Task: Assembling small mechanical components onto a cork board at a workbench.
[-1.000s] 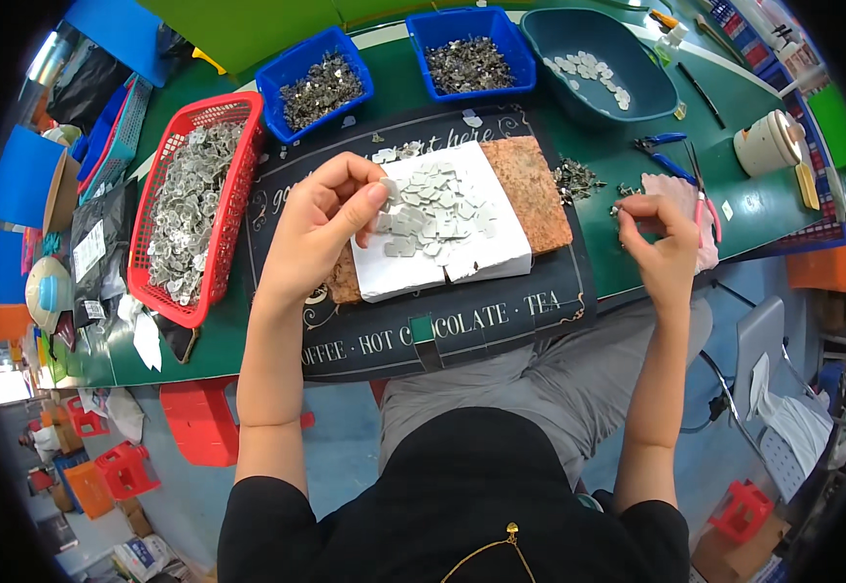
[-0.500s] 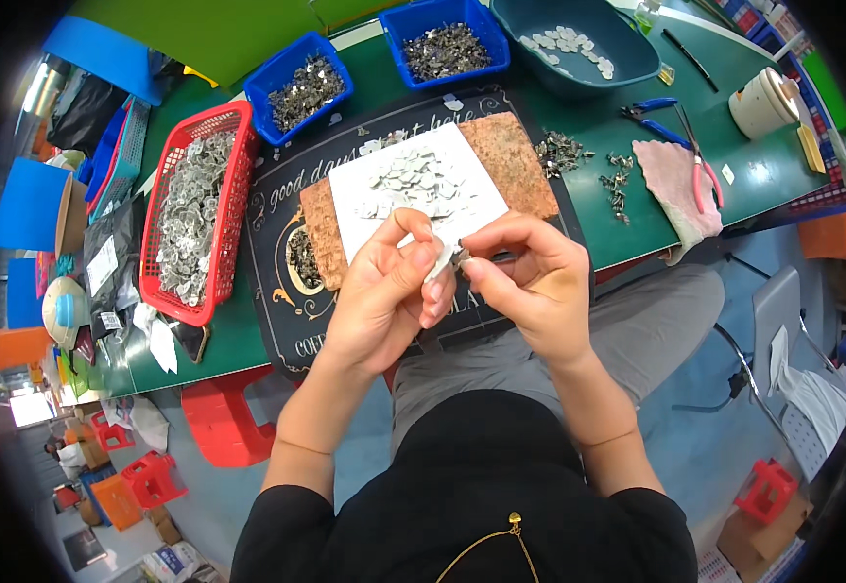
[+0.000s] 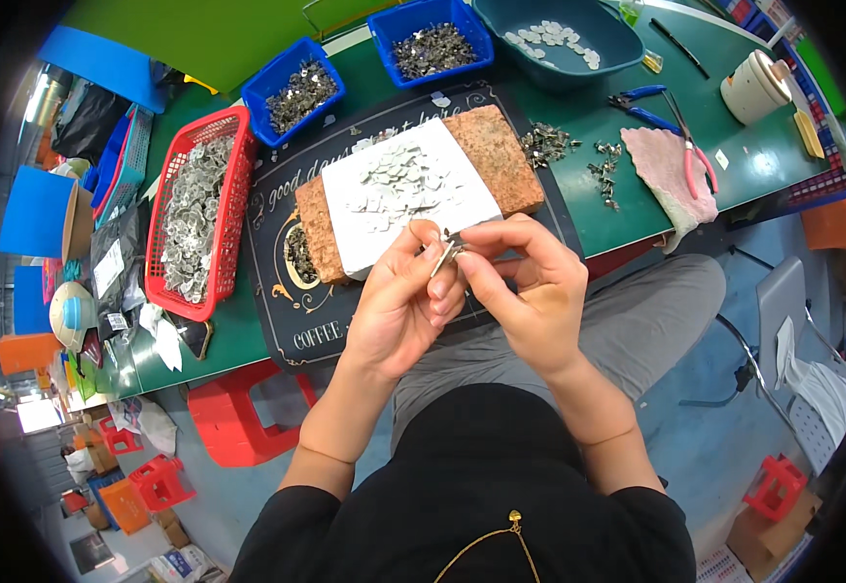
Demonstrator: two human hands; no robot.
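Note:
My left hand (image 3: 398,301) pinches a small flat pale piece (image 3: 443,258) between thumb and fingers, its thin edge facing up. The fingertips of my right hand (image 3: 535,291) are closed on a small dark metal clip (image 3: 454,239), which meets the top of the pale piece; whether they are joined I cannot tell. Just beyond my hands lies a white sheet (image 3: 350,248) across a rough reddish-brown block (image 3: 491,146). Several loose pale flat pieces (image 3: 408,180) are spread on the sheet.
A red basket (image 3: 158,253) of flat pieces stands left. Two blue bins (image 3: 258,107) (image 3: 486,49) of metal clips and a teal basin (image 3: 627,63) sit at the back. Right are loose clips (image 3: 547,146), blue-handled pliers (image 3: 646,117), pink-handled pliers (image 3: 692,160), a pink cloth (image 3: 661,175) and a white cup (image 3: 755,87).
The pale piece in my left hand has turned from showing its flat side to nearly edge-on. My right fingertips have come up against its top. The view has shifted slightly.

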